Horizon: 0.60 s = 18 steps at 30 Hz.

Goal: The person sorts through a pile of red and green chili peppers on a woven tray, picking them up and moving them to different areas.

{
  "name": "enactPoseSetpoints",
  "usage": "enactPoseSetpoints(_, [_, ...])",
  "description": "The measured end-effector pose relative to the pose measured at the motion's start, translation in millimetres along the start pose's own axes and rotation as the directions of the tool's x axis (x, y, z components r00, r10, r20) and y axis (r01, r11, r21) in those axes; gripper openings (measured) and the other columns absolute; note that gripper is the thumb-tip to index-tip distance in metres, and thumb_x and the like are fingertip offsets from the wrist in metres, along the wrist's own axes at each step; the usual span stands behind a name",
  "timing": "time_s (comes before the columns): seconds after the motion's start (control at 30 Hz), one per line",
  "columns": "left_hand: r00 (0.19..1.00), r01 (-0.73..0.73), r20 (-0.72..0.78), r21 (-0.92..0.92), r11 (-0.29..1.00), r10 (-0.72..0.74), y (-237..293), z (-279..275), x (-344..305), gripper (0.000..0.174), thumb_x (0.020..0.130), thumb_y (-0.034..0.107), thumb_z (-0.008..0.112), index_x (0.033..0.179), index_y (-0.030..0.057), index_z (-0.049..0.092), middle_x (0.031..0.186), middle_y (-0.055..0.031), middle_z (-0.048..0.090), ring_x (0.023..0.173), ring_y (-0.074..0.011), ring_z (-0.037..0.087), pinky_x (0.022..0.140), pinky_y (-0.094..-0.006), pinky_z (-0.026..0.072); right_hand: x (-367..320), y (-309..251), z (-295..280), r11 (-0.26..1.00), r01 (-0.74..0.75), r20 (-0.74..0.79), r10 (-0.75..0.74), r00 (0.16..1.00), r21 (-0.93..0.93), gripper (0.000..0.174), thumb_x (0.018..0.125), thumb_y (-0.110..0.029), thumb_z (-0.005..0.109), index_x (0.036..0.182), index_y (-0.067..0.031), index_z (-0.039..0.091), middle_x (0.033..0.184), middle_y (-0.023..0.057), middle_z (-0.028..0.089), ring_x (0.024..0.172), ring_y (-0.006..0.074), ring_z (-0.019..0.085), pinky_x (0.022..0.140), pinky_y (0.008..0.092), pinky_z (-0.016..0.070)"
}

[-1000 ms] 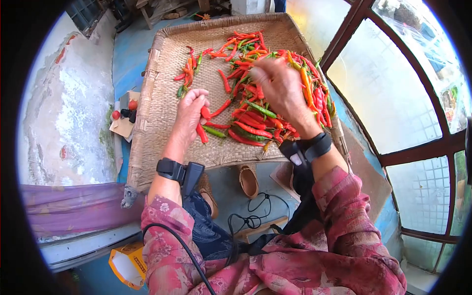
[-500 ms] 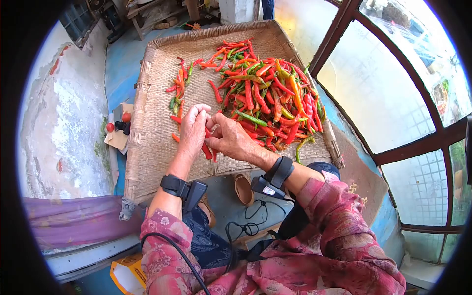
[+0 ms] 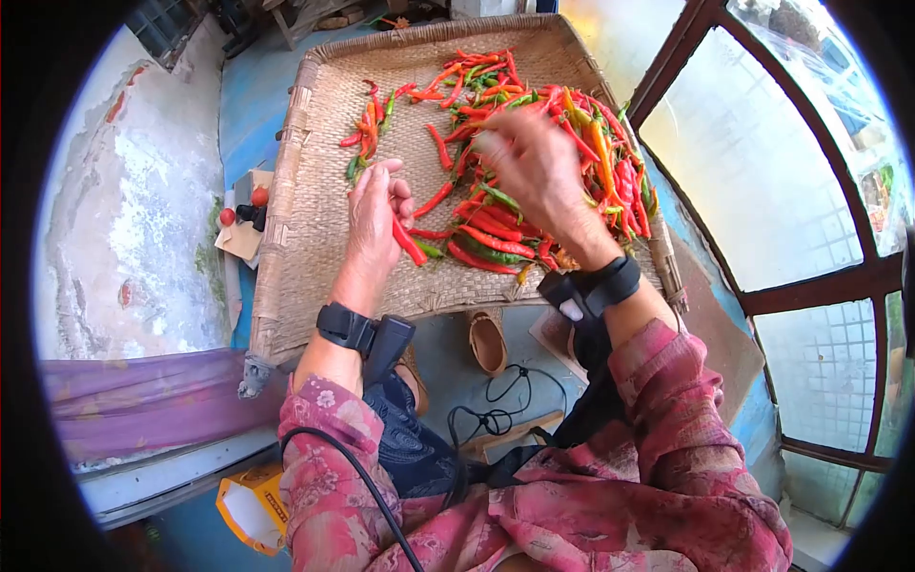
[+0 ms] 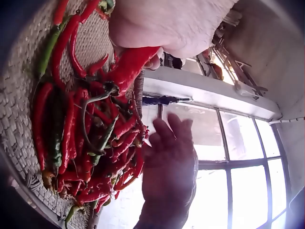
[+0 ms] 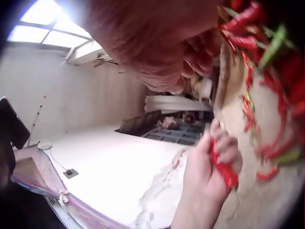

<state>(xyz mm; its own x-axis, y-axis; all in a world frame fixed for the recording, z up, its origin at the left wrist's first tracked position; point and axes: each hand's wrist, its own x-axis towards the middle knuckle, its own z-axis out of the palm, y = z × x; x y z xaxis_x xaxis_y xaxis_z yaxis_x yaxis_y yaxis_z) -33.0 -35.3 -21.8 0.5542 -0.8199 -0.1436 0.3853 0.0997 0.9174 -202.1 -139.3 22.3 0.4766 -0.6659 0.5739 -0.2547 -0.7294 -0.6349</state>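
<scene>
The red pepper (image 3: 408, 240) is in the left hand (image 3: 372, 219), just above the tray's (image 3: 307, 262) bare weave, left of the tray's middle and toward its near edge. The curled fingers wrap it at one end and leave the rest free, which probably keeps the stem end in reach of the other hand. Holding it low over the tray likely means anything dropped lands on the weave.

The right hand (image 3: 543, 172) is above the pile (image 3: 496, 229), which covers most of the tray's right half; its fingers are apart and loosely bent, and nothing shows in its grasp, though it is blurred. The pile seems kept to the tray's right side for that hand's sake, while a thin line of peppers (image 3: 369, 133) lies near the tray's left rim, with bare weave dividing the two, perhaps so that they do not mix.

The red pepper's long axis slants downward from the left hand, toward the tray's near edge and a little to its right. In the left wrist view the stem (image 4: 112, 88) seems to be at the free end, with a curved stalk; the tip is hidden by the fingers. At the tray's near edge, the pile's front peppers lie nearly crosswise.
</scene>
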Motion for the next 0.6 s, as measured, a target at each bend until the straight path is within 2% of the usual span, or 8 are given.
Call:
enactPoseSetpoints(0.03, [1.000, 0.003, -0.002, -0.006, 1.000, -0.003, 0.4, 3.9, -1.1, 0.027, 0.098, 0.031, 0.042, 0.108, 0.0070, 0.049, 0.069, -0.0006, 0.049, 0.051, -0.0081, 0.047, 0.041, -0.0207, 0.0360, -12.6, -3.2, 14.0, 0.984, -0.082, 0.204, 0.049, 0.978, 0.160, 0.030, 0.085, -0.026, 0.065, 0.102, -0.0008, 0.062, 0.084, 0.0150, 0.065, 0.074, 0.0223, 0.063, 0.066, 0.0323, 0.0509])
enactPoseSetpoints(0.1, [1.000, 0.002, -0.002, -0.034, 0.999, -0.002, -3.7, 10.1, 0.6, 0.027, 0.098, 0.031, 0.042, 0.107, 0.0069, 0.049, 0.068, -0.0005, 0.049, 0.051, -0.0082, 0.046, 0.040, -0.0211, 0.0359, -33.5, -19.3, 30.7, 0.935, -0.286, 0.560, 0.124, 0.819, 0.212, 0.041, 0.085, -0.036, 0.065, 0.103, 0.0011, 0.061, 0.083, 0.0181, 0.065, 0.078, 0.0243, 0.065, 0.067, 0.0362, 0.0505])
enactPoseSetpoints(0.27, [0.994, -0.094, -0.059, 0.001, 0.996, 0.094, -7.5, 10.6, 6.8, 0.031, 0.098, 0.032, 0.041, 0.115, 0.0065, 0.048, 0.078, -0.0027, 0.056, 0.066, -0.0119, 0.054, 0.056, -0.0257, 0.0465, -46.4, -8.7, 56.6, 0.991, -0.089, 0.538, 0.021, 0.843, 0.101, 0.024, 0.083, -0.022, 0.062, 0.089, 0.0014, 0.061, 0.073, 0.0232, 0.061, 0.072, 0.0362, 0.063, 0.063, 0.0428, 0.0492])
enactPoseSetpoints(0.33, [0.992, -0.128, 0.001, -0.007, 0.992, 0.128, -15.3, -13.0, 22.4, 0.032, 0.096, 0.029, 0.046, 0.118, 0.0053, 0.050, 0.086, -0.0054, 0.059, 0.076, -0.0134, 0.056, 0.067, -0.0269, 0.0484, -34.0, -8.8, 40.5, 1.000, 0.013, 0.333, -0.009, 0.943, -0.010, 0.019, 0.084, -0.019, 0.061, 0.083, -0.0007, 0.059, 0.069, 0.0200, 0.060, 0.063, 0.0370, 0.061, 0.057, 0.0442, 0.0486])
enactPoseSetpoints(0.43, [0.918, -0.383, 0.382, 0.776, 0.501, 0.109, -29.3, -49.2, 35.1, 0.035, 0.080, 0.008, 0.059, 0.114, 0.0031, 0.054, 0.100, -0.0110, 0.060, 0.091, -0.0228, 0.058, 0.084, -0.0338, 0.0474, -4.3, 7.1, 12.6, 0.994, 0.027, 0.066, -0.020, 0.998, -0.107, 0.023, 0.085, -0.025, 0.058, 0.078, -0.0030, 0.057, 0.066, 0.0193, 0.061, 0.064, 0.0376, 0.062, 0.056, 0.0464, 0.0503])
enactPoseSetpoints(0.47, [0.915, -0.388, 0.388, 0.775, 0.500, 0.109, -32.2, -55.7, 29.5, 0.035, 0.080, 0.008, 0.059, 0.114, 0.0031, 0.054, 0.100, -0.0110, 0.060, 0.091, -0.0228, 0.058, 0.084, -0.0338, 0.0474, 4.2, 8.3, -1.0, 0.984, -0.001, 0.003, 0.002, 1.000, -0.178, 0.023, 0.086, -0.025, 0.058, 0.079, -0.0031, 0.057, 0.067, 0.0193, 0.061, 0.065, 0.0377, 0.062, 0.057, 0.0466, 0.0502])
enactPoseSetpoints(0.53, [0.804, -0.593, 0.589, 0.804, -0.042, -0.080, -28.6, -55.3, 16.1, 0.048, 0.072, 0.001, 0.059, 0.119, 0.0046, 0.052, 0.116, -0.0129, 0.055, 0.108, -0.0295, 0.051, 0.098, -0.0370, 0.0399, 14.7, 16.4, -19.2, 0.972, -0.125, -0.052, 0.117, 0.992, -0.199, 0.025, 0.085, -0.027, 0.059, 0.084, -0.0023, 0.058, 0.072, 0.0211, 0.062, 0.073, 0.0389, 0.062, 0.066, 0.0488, 0.0495])
enactPoseSetpoints(0.6, [0.798, -0.603, 0.596, 0.793, -0.091, -0.091, -32.5, -54.1, 9.2, 0.046, 0.069, 0.001, 0.060, 0.115, 0.0045, 0.053, 0.115, -0.0144, 0.054, 0.110, -0.0317, 0.049, 0.099, -0.0387, 0.0386, 20.1, 32.1, -28.5, 0.960, -0.141, -0.130, 0.112, 0.985, -0.241, 0.026, 0.085, -0.021, 0.060, 0.100, 0.0003, 0.062, 0.073, 0.0217, 0.062, 0.072, 0.0364, 0.063, 0.064, 0.0421, 0.0488])
